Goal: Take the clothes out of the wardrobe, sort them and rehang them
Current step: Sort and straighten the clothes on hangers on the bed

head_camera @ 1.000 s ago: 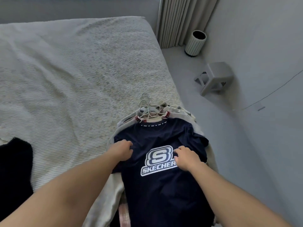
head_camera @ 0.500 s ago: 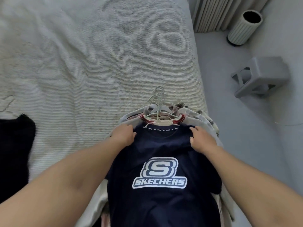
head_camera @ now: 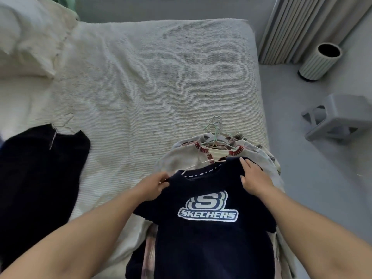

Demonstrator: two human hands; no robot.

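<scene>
Two hands, the left hand (head_camera: pixel 154 185) and the right hand (head_camera: pixel 254 178), are on one navy T-shirt (head_camera: pixel 207 228). One black garment (head_camera: pixel 38 178) lies apart on the one bed (head_camera: pixel 151 77), beside one pillow (head_camera: pixel 22 43). On the floor stand one bin (head_camera: pixel 319 63) and one stool (head_camera: pixel 340 117); the bunched hangers (head_camera: pixel 215 131) cannot be counted.

We see soft, even daylight, brightest at the far left, faint shadows, bent wide-angle edges, slight blur throughout.
</scene>
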